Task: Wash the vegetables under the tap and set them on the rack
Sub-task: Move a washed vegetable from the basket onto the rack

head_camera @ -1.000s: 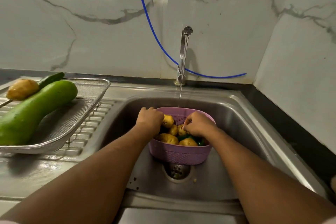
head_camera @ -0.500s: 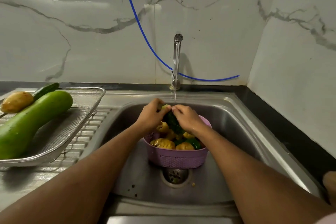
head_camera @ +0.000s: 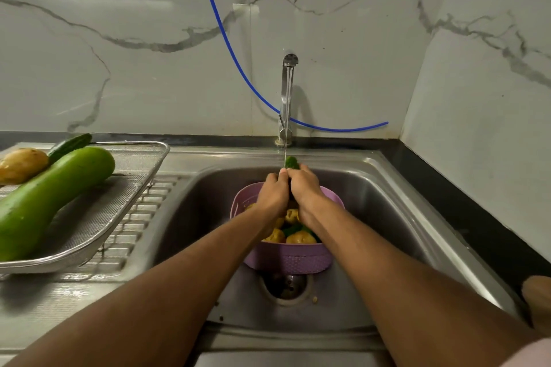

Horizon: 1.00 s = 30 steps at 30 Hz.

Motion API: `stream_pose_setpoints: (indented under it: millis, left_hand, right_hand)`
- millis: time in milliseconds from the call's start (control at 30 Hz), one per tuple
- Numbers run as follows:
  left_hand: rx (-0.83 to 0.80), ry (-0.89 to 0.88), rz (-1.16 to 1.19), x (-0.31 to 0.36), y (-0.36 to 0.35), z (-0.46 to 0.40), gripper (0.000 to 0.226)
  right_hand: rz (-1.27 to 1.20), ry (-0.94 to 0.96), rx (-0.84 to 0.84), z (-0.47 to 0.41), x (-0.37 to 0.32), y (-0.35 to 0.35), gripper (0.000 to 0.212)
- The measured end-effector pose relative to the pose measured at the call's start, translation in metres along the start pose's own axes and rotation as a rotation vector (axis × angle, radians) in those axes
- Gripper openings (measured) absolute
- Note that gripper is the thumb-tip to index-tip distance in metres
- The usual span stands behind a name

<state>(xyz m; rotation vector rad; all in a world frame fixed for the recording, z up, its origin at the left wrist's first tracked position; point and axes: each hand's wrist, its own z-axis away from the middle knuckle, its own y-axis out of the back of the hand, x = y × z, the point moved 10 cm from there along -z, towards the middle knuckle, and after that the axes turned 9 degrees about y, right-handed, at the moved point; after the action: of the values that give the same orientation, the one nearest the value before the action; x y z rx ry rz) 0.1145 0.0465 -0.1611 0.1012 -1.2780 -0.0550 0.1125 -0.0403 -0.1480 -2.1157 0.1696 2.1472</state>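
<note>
Holding a dark green cucumber (head_camera: 291, 163) under the stream from the tap (head_camera: 287, 98), both hands work side by side above the purple basket (head_camera: 287, 259), which stands in the sink (head_camera: 387, 188) over the drain. The left hand (head_camera: 272, 195) and the right hand (head_camera: 305, 192) touch each other, and the fingers of each are curled round the vegetable, pressed together, not spread. Only the far tip of the cucumber shows, at 12 o'clock from the knuckles; the rest is hidden inside the two fists. Its long axis appears to run from 6 to 12 o'clock, pointing away from the person toward the tap, with the water landing on the exposed tip.

Potatoes (head_camera: 299, 238) and further green pieces remain in the basket below the wrists, so the washing is judged to be partly done.

The rack (head_camera: 143, 185) lies on the counter at 9 o'clock from the hands, well apart from them, beyond the sink rim. It carries a large pale green gourd (head_camera: 50, 197), a potato (head_camera: 22, 164) and another cucumber (head_camera: 70, 143).

The transfer turns on this relation: the rack is on the left side, so the left hand is the nearer one and is judged the better carrier. The cucumber's axis would then need turning to lie flat on the mesh beside the gourd.
</note>
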Motion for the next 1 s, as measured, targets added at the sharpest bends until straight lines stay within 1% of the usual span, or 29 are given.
stream_pose_setpoints:
  millis: [33,100,167,200,267,333,433,533,600,700,800,900,933,1000]
  left_hand:
    - [-0.008,0.027,-0.016,-0.004,0.004,-0.003,0.048]
    - [-0.038,0.104,0.002,-0.013,0.011,-0.008,0.046]
    - [-0.012,0.138,0.052,-0.016,0.019,-0.017,0.046]
    - [0.015,0.141,0.08,-0.015,0.023,-0.016,0.047]
    - [0.021,0.144,0.117,-0.012,0.023,-0.014,0.051]
    - [0.019,0.108,0.066,-0.007,0.022,-0.015,0.053]
    - [0.011,0.043,-0.015,0.003,0.017,-0.009,0.047]
    - [-0.001,0.01,-0.038,0.01,0.006,-0.007,0.046]
    - [0.01,0.011,0.013,0.012,0.01,-0.01,0.048]
    - [0.051,0.076,0.089,0.003,0.023,-0.017,0.049]
    - [-0.016,0.107,0.094,0.001,0.017,-0.012,0.044]
    - [-0.08,0.076,0.013,0.008,0.002,-0.004,0.042]
    - [-0.086,0.07,0.006,0.008,0.001,-0.003,0.042]
    - [-0.076,0.082,0.054,0.004,0.005,-0.007,0.044]
  right_hand:
    - [0.005,-0.032,-0.002,0.005,0.004,-0.001,0.03]
    - [0.009,-0.106,-0.039,0.012,0.013,-0.007,0.041]
    - [0.083,-0.102,-0.112,0.015,0.013,-0.017,0.054]
    - [0.123,-0.082,-0.134,0.015,0.013,-0.022,0.055]
    - [0.137,-0.049,-0.139,0.016,0.009,-0.026,0.052]
    - [0.061,-0.041,-0.123,0.015,0.004,-0.02,0.047]
    - [-0.119,-0.096,-0.07,0.012,0.003,-0.002,0.042]
    - [-0.162,-0.09,-0.01,0.006,0.001,0.007,0.043]
    - [-0.121,-0.035,-0.035,0.008,-0.004,-0.002,0.047]
    - [0.061,0.001,-0.112,0.017,-0.001,-0.023,0.045]
    - [0.022,-0.015,-0.064,0.02,-0.002,-0.018,0.036]
    - [-0.07,-0.056,0.038,0.013,-0.005,0.008,0.026]
    - [-0.088,-0.066,0.047,0.013,-0.005,0.011,0.025]
    - [-0.018,-0.075,-0.024,0.017,-0.002,-0.001,0.025]
